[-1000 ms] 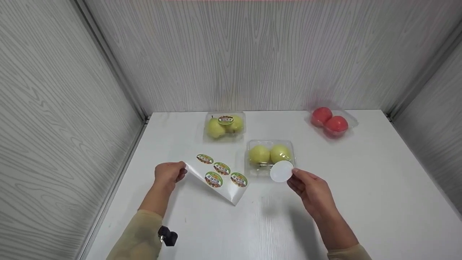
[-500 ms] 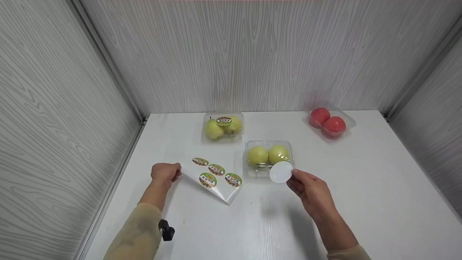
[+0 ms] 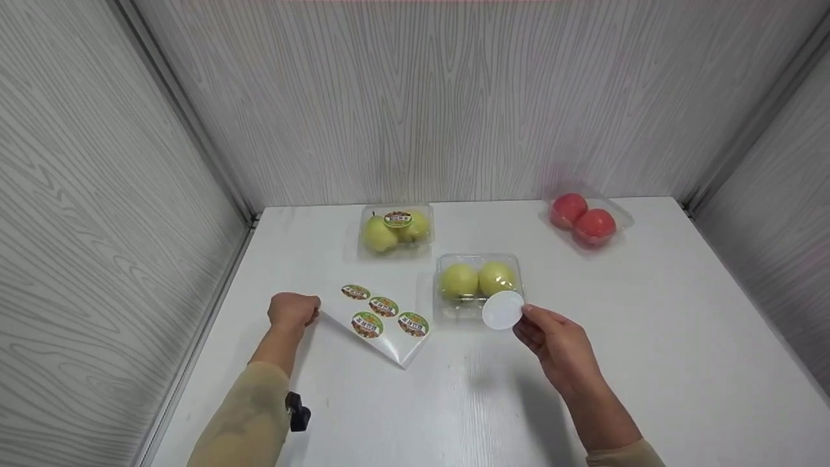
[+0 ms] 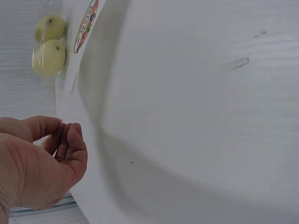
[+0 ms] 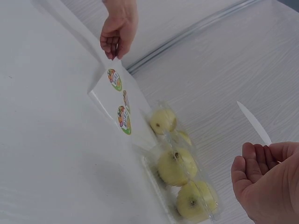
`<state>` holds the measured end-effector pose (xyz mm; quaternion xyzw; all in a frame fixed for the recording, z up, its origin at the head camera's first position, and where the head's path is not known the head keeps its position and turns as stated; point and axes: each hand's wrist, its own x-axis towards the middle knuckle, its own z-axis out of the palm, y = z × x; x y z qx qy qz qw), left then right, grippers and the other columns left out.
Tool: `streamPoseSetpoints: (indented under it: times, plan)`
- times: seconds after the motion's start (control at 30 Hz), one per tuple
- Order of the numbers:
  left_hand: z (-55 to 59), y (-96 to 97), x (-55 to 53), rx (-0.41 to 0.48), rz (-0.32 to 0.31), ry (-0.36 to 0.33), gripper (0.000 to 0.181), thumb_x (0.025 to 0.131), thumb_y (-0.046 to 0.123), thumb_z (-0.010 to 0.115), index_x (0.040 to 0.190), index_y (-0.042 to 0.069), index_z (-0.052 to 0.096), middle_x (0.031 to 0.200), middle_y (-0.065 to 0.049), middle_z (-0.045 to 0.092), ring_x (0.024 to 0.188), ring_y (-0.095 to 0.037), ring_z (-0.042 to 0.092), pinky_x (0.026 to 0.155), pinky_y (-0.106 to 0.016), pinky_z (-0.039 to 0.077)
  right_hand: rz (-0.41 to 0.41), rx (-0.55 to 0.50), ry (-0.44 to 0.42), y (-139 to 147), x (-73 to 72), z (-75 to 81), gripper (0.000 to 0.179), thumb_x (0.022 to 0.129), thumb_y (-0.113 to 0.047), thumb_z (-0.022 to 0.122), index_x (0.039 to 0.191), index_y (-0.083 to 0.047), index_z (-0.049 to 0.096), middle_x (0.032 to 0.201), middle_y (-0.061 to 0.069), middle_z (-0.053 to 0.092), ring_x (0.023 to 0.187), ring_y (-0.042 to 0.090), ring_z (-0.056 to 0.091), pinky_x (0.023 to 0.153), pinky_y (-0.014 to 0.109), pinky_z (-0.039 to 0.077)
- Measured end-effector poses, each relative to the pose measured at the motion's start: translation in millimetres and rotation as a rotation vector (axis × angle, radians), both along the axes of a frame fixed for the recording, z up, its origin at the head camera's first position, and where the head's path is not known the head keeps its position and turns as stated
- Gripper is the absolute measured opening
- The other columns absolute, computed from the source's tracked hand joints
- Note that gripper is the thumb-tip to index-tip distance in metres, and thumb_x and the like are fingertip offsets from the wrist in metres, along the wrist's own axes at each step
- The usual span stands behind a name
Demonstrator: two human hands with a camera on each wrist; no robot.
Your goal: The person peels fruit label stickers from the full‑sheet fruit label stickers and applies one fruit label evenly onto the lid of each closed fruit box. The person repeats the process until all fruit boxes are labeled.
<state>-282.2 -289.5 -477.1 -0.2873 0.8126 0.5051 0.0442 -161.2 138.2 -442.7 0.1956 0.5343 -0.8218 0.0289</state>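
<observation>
The right hand (image 3: 561,347) pinches the rim of a white disc (image 3: 502,310) between thumb and fingertips. In the head view the disc overlaps the near right corner of the front box (image 3: 462,312), but the right wrist view shows it edge-on and apart from the box. It is probably a label with its back to the head camera; if so, that face may be sticky. A slack or deep pinch could then let the film curl onto itself or cling to the fingers. If it meets the lid tilted, it could catch on a ridge and go down creased or off-centre, since the lid is not flat.

The left hand (image 3: 292,309), fingers curled, pinches a corner of the label sheet (image 3: 394,340) above the left part of the bench (image 3: 616,324). The sheet's right end hangs near the front box's left edge, so a careless swing could nudge the box or bend the sheet. Loosening that pinch would probably drop it.

The rear box (image 3: 395,250), by the bench's back edge, already bears a label (image 3: 397,219), so mixing up the boxes seems unlikely. The red box (image 3: 621,218), near the back right corner, looks out of harm's way.
</observation>
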Motion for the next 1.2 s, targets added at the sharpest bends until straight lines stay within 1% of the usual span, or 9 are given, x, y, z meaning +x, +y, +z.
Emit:
streamPoseSetpoints:
  times: [0.13, 0.23, 0.37, 0.43, 0.5, 0.57, 0.73, 0.97, 1.2]
  plan:
    - [-1.6, -0.2, -0.3, -0.030, -0.003, -0.009, 0.021, 0.086, 0.000, 0.061, 0.101, -0.011, 0.071, 0.066, -0.006, 0.069, 0.056, -0.011, 0.057, 0.051, -0.021, 0.045, 0.008, -0.002, -0.002, 1, 1.5, -1.6, 0.017, 0.106, -0.008, 0.065, 0.114, 0.002, 0.075, 0.105, 0.008, 0.078, 0.101, 0.021, 0.075, 0.101, 0.039, 0.056]
    - [-2.3, 0.1, 0.6, -0.057, -0.001, -0.007, 0.025, 0.086, 0.001, 0.061, 0.105, -0.012, 0.071, 0.074, -0.009, 0.071, 0.062, -0.015, 0.061, 0.054, -0.023, 0.048, 0.014, 0.007, -0.009, 2, 2.4, -2.6, 0.020, 0.106, -0.010, 0.065, 0.119, 0.003, 0.074, 0.108, 0.008, 0.078, 0.103, 0.020, 0.075, 0.100, 0.037, 0.057]
    - [-2.2, 1.7, 3.7, -0.089, -0.021, 0.003, 0.037, 0.090, 0.005, 0.061, 0.120, -0.017, 0.067, 0.110, -0.025, 0.073, 0.096, -0.031, 0.070, 0.081, -0.035, 0.059, 0.009, 0.004, -0.013, 2, 2.9, -4.0, 0.020, 0.106, -0.009, 0.065, 0.119, 0.004, 0.073, 0.107, 0.008, 0.078, 0.102, 0.020, 0.076, 0.098, 0.037, 0.058]
    - [-1.7, 3.1, 5.1, -0.083, -0.027, 0.012, 0.041, 0.094, 0.007, 0.062, 0.126, -0.018, 0.064, 0.125, -0.031, 0.068, 0.115, -0.040, 0.067, 0.097, -0.043, 0.057, 0.009, 0.004, -0.015, 2, 3.0, -4.3, 0.020, 0.106, -0.010, 0.066, 0.119, 0.004, 0.073, 0.106, 0.008, 0.078, 0.103, 0.020, 0.076, 0.098, 0.036, 0.058]
    - [0.1, 5.7, 6.2, -0.095, -0.036, 0.026, 0.041, 0.096, 0.010, 0.062, 0.128, -0.017, 0.064, 0.131, -0.033, 0.065, 0.125, -0.045, 0.062, 0.106, -0.049, 0.052, 0.013, 0.006, -0.019, 2, 2.7, -4.7, 0.021, 0.106, -0.010, 0.065, 0.119, 0.004, 0.073, 0.107, 0.008, 0.078, 0.103, 0.020, 0.076, 0.098, 0.037, 0.058]
    - [2.4, 9.2, 6.8, -0.119, -0.041, 0.053, 0.040, 0.099, 0.013, 0.061, 0.127, -0.015, 0.066, 0.130, -0.032, 0.066, 0.125, -0.046, 0.062, 0.107, -0.051, 0.051, 0.014, 0.009, -0.022, 2, 2.0, -4.9, 0.022, 0.106, -0.011, 0.065, 0.120, 0.005, 0.072, 0.107, 0.008, 0.078, 0.103, 0.020, 0.076, 0.099, 0.037, 0.058]
    - [11.8, 24.7, 8.0, -0.182, -0.080, 0.170, 0.033, 0.102, 0.015, 0.061, 0.121, -0.011, 0.071, 0.121, -0.029, 0.071, 0.116, -0.044, 0.066, 0.100, -0.051, 0.054, 0.008, 0.013, -0.030, 3, -0.5, -4.7, 0.023, 0.106, -0.011, 0.065, 0.122, 0.006, 0.072, 0.105, 0.007, 0.079, 0.102, 0.019, 0.076, 0.098, 0.037, 0.058]
    - [29.1, 59.3, 13.1, -0.194, -0.164, 0.317, 0.031, 0.102, 0.015, 0.064, 0.123, -0.006, 0.073, 0.120, -0.023, 0.073, 0.114, -0.037, 0.068, 0.098, -0.048, 0.056, 0.013, 0.010, -0.021, 4, -2.3, -5.0, 0.025, 0.106, -0.011, 0.066, 0.123, 0.006, 0.071, 0.106, 0.007, 0.078, 0.103, 0.019, 0.076, 0.101, 0.038, 0.056]
    - [44.4, 101.8, 27.1, -0.332, -0.336, 0.588, 0.023, 0.096, 0.011, 0.072, 0.114, -0.003, 0.077, 0.112, -0.017, 0.075, 0.106, -0.033, 0.071, 0.091, -0.045, 0.058, 0.003, -0.007, -0.008, 6, -4.0, -5.6, 0.015, 0.105, -0.009, 0.066, 0.111, 0.002, 0.075, 0.100, 0.006, 0.077, 0.098, 0.018, 0.075, 0.102, 0.039, 0.056]
